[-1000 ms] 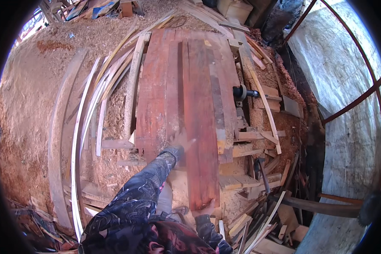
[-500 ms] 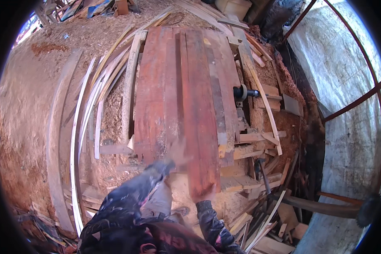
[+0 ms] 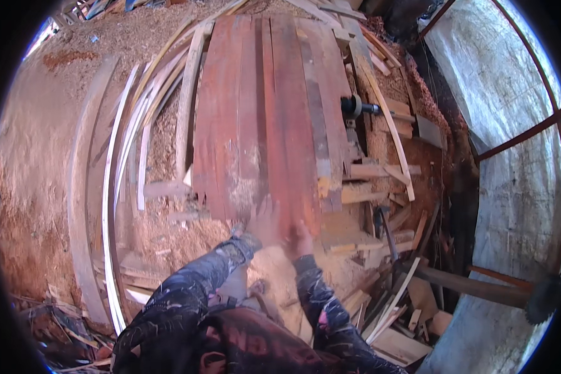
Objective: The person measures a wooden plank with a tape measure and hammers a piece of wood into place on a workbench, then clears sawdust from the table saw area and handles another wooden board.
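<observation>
A long reddish-brown wooden plank point(image 3: 296, 137) lies lengthwise on a bed of similar boards point(image 3: 218, 137), its near end toward me. My right hand point(image 3: 300, 242) is at that near end, closed on its edge; part of its fingers is hidden by the wood. My left hand point(image 3: 265, 223) is smeared by motion over the near part of the boards, beside the plank's left edge. Its fingers cannot be made out. Pale sawdust point(image 3: 246, 187) dusts the boards just ahead of the left hand.
A dark pulley on a shaft point(image 3: 353, 106) sticks out at the bed's right side. Long pale strips point(image 3: 112, 187) lie at the left. Offcuts point(image 3: 411, 311) pile up at the lower right, near a toothed round blade point(image 3: 545, 303). A whitish sheet point(image 3: 511, 206) hangs at the right.
The plank's near end has moved away from me, with my right hand following it forward. My left hand has shifted slightly toward the plank. The whole view has tilted a little.
</observation>
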{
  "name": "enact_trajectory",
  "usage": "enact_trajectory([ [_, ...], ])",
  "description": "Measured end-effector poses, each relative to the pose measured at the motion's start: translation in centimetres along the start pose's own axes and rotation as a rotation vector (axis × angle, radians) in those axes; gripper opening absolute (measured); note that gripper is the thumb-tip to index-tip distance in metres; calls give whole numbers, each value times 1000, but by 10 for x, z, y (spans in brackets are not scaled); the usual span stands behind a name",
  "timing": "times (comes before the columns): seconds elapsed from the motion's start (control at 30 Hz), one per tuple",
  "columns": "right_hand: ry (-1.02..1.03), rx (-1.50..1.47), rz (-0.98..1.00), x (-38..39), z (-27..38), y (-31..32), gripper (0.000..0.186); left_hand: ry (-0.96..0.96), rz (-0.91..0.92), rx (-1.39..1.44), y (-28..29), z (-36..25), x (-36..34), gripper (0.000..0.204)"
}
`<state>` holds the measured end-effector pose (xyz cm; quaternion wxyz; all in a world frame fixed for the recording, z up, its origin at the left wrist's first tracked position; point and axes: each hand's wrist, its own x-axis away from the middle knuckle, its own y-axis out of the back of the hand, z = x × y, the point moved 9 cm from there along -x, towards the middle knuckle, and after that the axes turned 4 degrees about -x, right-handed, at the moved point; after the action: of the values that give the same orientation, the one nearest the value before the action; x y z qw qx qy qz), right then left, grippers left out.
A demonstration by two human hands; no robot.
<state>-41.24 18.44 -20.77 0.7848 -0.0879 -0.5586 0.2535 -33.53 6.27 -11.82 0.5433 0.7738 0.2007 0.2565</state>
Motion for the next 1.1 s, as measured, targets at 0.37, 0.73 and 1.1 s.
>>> enact_trajectory([
  [0.37, 1099, 2211, -66, 69, 82, -53, 84, 39, 72, -116, -2, 0, -7, 120],
  [0.73, 1100, 2623, 29, -1, 109, -113, 90, 18, 65, -96, 4, 26, -43, 129],
  [1.1, 866, 2812, 18, -32, 144, -180, 107, 30, 130, -164, 27, 69, -106, 128],
])
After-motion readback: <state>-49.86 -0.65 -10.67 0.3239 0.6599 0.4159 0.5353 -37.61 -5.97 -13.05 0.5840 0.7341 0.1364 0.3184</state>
